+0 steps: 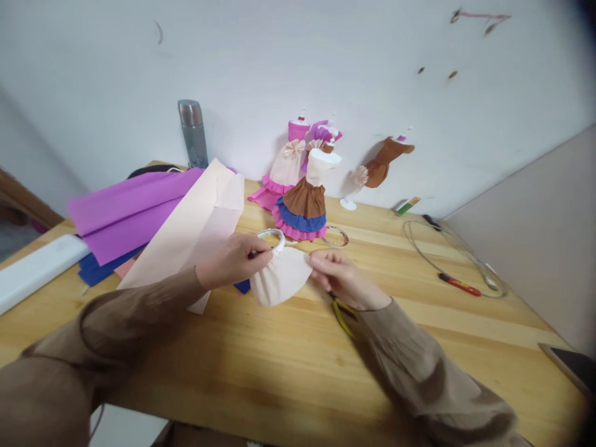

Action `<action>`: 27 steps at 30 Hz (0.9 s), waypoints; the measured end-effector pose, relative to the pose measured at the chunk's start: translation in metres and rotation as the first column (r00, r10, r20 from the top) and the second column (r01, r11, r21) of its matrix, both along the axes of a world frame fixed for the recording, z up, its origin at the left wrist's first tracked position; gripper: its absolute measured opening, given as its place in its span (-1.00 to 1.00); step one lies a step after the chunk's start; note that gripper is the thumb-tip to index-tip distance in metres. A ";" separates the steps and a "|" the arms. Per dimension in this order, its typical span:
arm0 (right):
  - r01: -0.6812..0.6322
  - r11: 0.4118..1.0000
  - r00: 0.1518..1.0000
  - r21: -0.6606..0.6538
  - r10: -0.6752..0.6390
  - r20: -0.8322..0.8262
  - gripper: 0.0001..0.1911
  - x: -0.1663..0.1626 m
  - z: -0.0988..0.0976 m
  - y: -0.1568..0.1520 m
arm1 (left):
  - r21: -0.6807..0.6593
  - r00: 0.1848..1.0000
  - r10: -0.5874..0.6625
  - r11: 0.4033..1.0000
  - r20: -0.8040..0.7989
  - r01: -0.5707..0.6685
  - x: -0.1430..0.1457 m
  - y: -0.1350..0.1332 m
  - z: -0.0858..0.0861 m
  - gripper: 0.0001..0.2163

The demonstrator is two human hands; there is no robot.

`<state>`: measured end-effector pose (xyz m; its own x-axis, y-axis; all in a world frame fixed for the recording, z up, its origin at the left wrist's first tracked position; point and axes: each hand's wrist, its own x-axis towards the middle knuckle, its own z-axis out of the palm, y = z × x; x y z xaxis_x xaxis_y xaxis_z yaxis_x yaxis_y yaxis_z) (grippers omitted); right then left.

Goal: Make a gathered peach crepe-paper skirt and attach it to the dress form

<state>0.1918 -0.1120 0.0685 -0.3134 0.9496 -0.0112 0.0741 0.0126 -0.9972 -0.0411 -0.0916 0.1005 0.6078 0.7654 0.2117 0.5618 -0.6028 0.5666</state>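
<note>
Over the front of the table, a gathered piece of pale pink crepe paper hangs between my two hands. My left hand pinches its bunched left end, while the fingers of my right hand are closed on its right corner. Just behind the paper is a white ring of tape, partly hidden by it. Scissors with yellow-green handles lie on the table, half covered by my right hand. A small mannequin in a white top and a brown, blue and pink ruffled skirt stands beyond.
Sheets of purple crepe paper and pale pink crepe paper lie at left, near a steel flask. Other dressed mannequins line the wall. At right are a cable, a red tool and a dark tablet-like object.
</note>
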 end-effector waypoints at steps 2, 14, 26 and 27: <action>0.136 0.982 0.991 0.131 -0.135 -0.018 -0.60 0.003 0.008 -0.001 | 0.091 0.992 -0.105 0.990 -0.071 0.111 -0.001 -0.003 0.003 -0.71; -0.485 0.737 0.841 0.471 0.247 0.481 -0.74 -0.002 0.018 -0.009 | 0.174 0.924 -0.364 0.909 -0.115 0.380 0.007 -0.016 -0.007 -0.72; -0.314 0.785 0.913 0.534 0.094 0.398 -0.77 0.022 0.010 0.007 | -0.600 0.753 0.428 0.798 0.499 -0.056 -0.009 0.025 -0.020 -0.45; -0.314 0.783 0.913 0.537 0.094 0.396 -0.78 0.023 0.009 0.008 | -0.712 0.767 0.441 0.701 0.466 0.030 -0.009 0.027 -0.023 -0.40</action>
<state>0.2145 -0.1035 0.0774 -0.5811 0.7213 0.3769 0.3230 0.6294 -0.7068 -0.0500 -0.0644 0.0771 0.3536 0.9231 -0.1511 0.0501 0.1426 0.9885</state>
